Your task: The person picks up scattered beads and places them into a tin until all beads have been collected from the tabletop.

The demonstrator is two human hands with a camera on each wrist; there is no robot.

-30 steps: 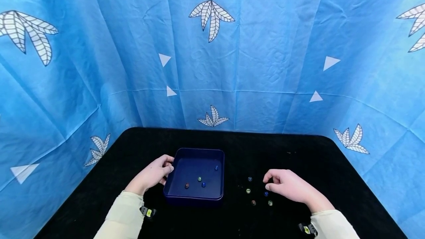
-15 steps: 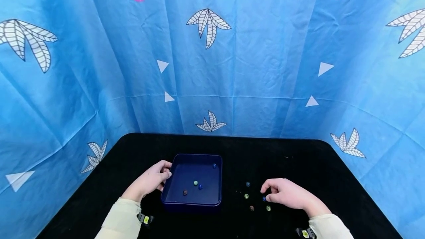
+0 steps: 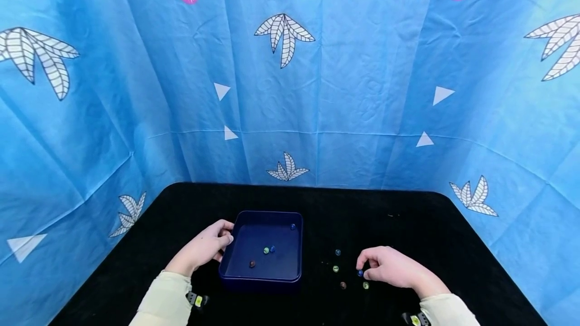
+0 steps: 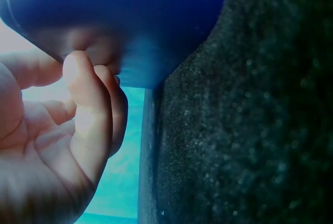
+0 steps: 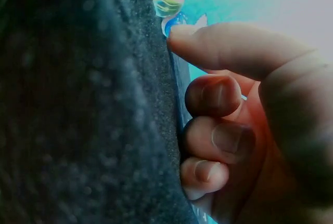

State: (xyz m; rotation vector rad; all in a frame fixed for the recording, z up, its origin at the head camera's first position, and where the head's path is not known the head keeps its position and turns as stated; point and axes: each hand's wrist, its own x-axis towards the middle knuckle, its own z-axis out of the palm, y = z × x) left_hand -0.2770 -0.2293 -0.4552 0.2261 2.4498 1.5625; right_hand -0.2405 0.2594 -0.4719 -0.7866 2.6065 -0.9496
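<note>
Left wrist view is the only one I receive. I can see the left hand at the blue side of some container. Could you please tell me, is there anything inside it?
Observer: Yes, four small marbles lie inside the container.
Operator: Thank you. And the right hand, what does it do?
Observer: It is at the black table, with a blue marble between its fingers.
Operator: I understand. Are there other marbles outside the container?
Observer: Yes, four other marbles lie on the table, between the container and the right hand or just in front of that hand.
</note>
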